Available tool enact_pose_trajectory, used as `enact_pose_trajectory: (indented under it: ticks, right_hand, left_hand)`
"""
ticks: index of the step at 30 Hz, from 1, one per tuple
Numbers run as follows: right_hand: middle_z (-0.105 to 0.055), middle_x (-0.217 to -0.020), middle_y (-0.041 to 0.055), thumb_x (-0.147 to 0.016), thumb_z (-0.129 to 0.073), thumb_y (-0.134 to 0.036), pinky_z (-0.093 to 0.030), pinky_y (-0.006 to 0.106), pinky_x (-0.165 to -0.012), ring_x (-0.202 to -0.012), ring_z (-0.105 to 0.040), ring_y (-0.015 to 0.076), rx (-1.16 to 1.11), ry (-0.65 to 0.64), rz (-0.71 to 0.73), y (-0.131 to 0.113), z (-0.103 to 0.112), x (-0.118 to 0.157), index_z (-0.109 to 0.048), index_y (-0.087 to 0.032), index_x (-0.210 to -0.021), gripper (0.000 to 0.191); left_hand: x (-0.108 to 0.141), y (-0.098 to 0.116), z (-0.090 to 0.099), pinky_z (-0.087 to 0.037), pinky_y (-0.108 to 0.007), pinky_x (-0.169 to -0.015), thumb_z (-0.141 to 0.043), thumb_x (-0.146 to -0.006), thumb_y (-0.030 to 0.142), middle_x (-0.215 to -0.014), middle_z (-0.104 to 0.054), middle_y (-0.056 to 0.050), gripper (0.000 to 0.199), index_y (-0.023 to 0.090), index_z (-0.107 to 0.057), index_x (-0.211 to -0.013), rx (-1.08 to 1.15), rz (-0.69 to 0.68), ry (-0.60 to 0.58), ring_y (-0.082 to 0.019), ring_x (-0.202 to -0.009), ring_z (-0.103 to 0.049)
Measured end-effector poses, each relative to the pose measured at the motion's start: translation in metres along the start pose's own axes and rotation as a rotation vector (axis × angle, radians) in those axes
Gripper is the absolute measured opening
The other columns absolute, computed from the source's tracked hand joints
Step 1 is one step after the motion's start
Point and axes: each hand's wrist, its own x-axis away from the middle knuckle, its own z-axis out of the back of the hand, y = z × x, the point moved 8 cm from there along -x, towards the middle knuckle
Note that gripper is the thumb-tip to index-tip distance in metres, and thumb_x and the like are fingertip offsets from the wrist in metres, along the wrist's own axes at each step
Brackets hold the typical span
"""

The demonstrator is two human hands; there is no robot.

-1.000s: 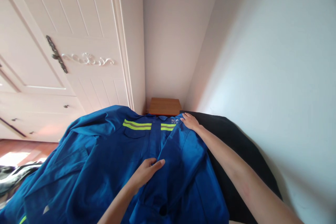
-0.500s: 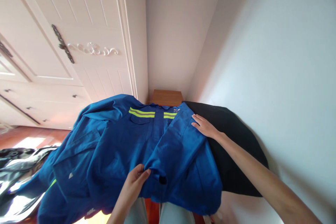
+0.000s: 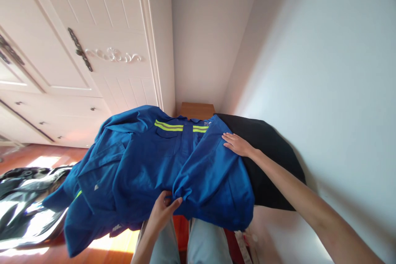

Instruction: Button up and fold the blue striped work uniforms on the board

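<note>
A person's left hand [image 3: 163, 210] pinches the end of a folded sleeve [image 3: 198, 169] between thumb and fingers, at the near edge of a black worktop [image 3: 272, 165]. The right hand [image 3: 237, 144] lies palm down on the upper part of the same sleeve, its fingers extended and slightly apart, toward the right side of the worktop.

The blue jacket [image 3: 148, 169] lies front up across the worktop, its collar at the far edge and its hem toward the person. The sleeve under the two hands crosses the front diagonally, while the other side of the garment spills past the left in loose folds. Yellow-green bands [image 3: 169, 126] with a grey centre cross the chest, above a pocket flap. To the right, the worktop's black surface shows bare out to a curved edge beside a pale wall [image 3: 324, 70].

Beyond the far edge stands a brown wooden box [image 3: 197, 110]. A white wardrobe [image 3: 123, 16] with dark metal handles and a carved scroll rises at the far left. Below the near edge are legs [image 3: 207, 241] in light trousers; sunlight falls on the reddish wooden floor [image 3: 18, 154], where glossy dark items [image 3: 27, 210], partly blurred, sit at left.
</note>
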Motion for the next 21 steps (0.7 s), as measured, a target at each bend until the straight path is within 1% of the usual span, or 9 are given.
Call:
enact_pose_trajectory:
  ticks: [3, 6, 8, 11, 13, 15, 18, 19, 21]
  right_hand:
    - [-0.046, -0.15, 0.0132, -0.102, -0.033, -0.045, -0.032, 0.049, -0.116, -0.141, -0.04, 0.0266, 0.018, -0.026, -0.03, 0.011, -0.004, 0.0, -0.051, -0.016, -0.143, 0.054]
    - [-0.046, -0.15, 0.0166, -0.102, -0.033, -0.045, -0.029, 0.055, -0.116, -0.142, -0.039, 0.0301, 0.042, -0.006, -0.053, 0.006, 0.003, -0.003, -0.051, -0.013, -0.143, 0.055]
    - [-0.043, -0.151, 0.0192, -0.102, -0.034, -0.047, -0.026, 0.056, -0.118, -0.143, -0.036, 0.0318, 0.072, 0.05, -0.037, -0.017, 0.012, -0.004, -0.048, -0.01, -0.144, 0.058]
    - [-0.039, -0.154, 0.017, -0.102, -0.035, -0.049, -0.024, 0.051, -0.12, -0.146, -0.031, 0.029, 0.086, 0.169, 0.117, -0.083, 0.024, -0.003, -0.043, -0.011, -0.148, 0.061]
    - [-0.038, -0.156, 0.014, -0.101, -0.036, -0.051, -0.024, 0.049, -0.121, -0.147, -0.029, 0.0265, 0.055, 0.186, 0.258, -0.131, 0.02, 0.001, -0.04, -0.015, -0.15, 0.06]
    - [-0.037, -0.156, 0.0143, -0.1, -0.039, -0.054, -0.025, 0.049, -0.121, -0.148, -0.028, 0.0266, 0.016, 0.137, 0.345, -0.164, 0.005, 0.004, -0.041, -0.016, -0.15, 0.063]
    - [-0.036, -0.156, 0.0168, -0.099, -0.041, -0.055, -0.028, 0.05, -0.119, -0.147, -0.029, 0.0287, -0.038, 0.043, 0.317, -0.177, -0.022, 0.003, -0.043, -0.015, -0.149, 0.064]
    - [-0.036, -0.156, 0.017, -0.099, -0.041, -0.054, -0.029, 0.05, -0.119, -0.147, -0.029, 0.0288, -0.057, 0.02, 0.284, -0.175, -0.03, 0.002, -0.042, -0.015, -0.149, 0.064]
    - [-0.035, -0.156, 0.0162, -0.1, -0.039, -0.053, -0.03, 0.05, -0.118, -0.146, -0.03, 0.0283, -0.089, -0.018, 0.231, -0.168, -0.042, 0.0, -0.041, -0.017, -0.15, 0.062]
  left_hand:
    - [0.002, -0.005, 0.0, -0.041, -0.024, -0.05, -0.075, -0.054, 0.074, -0.059, -0.059, 0.001, 0.064, 0.017, -0.063, -0.08, 0.04, -0.05, -0.06, -0.016, -0.055, -0.057]
    - [0.001, -0.015, 0.004, -0.042, -0.024, -0.053, -0.075, -0.06, 0.07, -0.061, -0.061, 0.0, 0.058, 0.016, -0.067, -0.08, 0.065, -0.091, -0.077, -0.015, -0.055, -0.057]
    - [-0.001, -0.019, 0.004, -0.046, -0.026, -0.06, -0.078, -0.06, 0.067, -0.069, -0.066, -0.003, 0.058, 0.016, -0.069, -0.085, 0.093, -0.153, -0.076, -0.018, -0.064, -0.061]
    - [-0.004, -0.018, -0.001, -0.045, -0.027, -0.064, -0.077, -0.062, 0.066, -0.071, -0.065, -0.004, 0.055, 0.015, -0.068, -0.08, 0.11, -0.244, -0.083, -0.019, -0.069, -0.061]
    - [-0.001, -0.017, -0.009, -0.04, -0.026, -0.058, -0.074, -0.064, 0.07, -0.06, -0.057, -0.001, 0.057, 0.014, -0.063, -0.069, 0.109, -0.228, -0.154, -0.015, -0.06, -0.053]
    - [0.009, -0.015, -0.019, -0.037, -0.025, -0.058, -0.072, -0.067, 0.07, -0.058, -0.053, 0.0, 0.057, 0.014, -0.061, -0.068, 0.137, -0.214, -0.275, -0.013, -0.057, -0.049]
    - [0.028, -0.012, -0.028, -0.04, -0.027, -0.067, -0.07, -0.073, 0.066, -0.067, -0.058, -0.002, 0.053, 0.014, -0.064, -0.074, 0.181, -0.249, -0.418, -0.015, -0.065, -0.051]
    - [0.03, -0.015, -0.028, -0.04, -0.027, -0.067, -0.069, -0.072, 0.067, -0.068, -0.058, -0.002, 0.053, 0.014, -0.063, -0.073, 0.179, -0.241, -0.422, -0.015, -0.066, -0.052]
    - [0.026, -0.03, -0.022, -0.041, -0.027, -0.065, -0.069, -0.065, 0.074, -0.066, -0.058, -0.002, 0.059, 0.015, -0.061, -0.071, 0.149, -0.162, -0.345, -0.016, -0.066, -0.055]
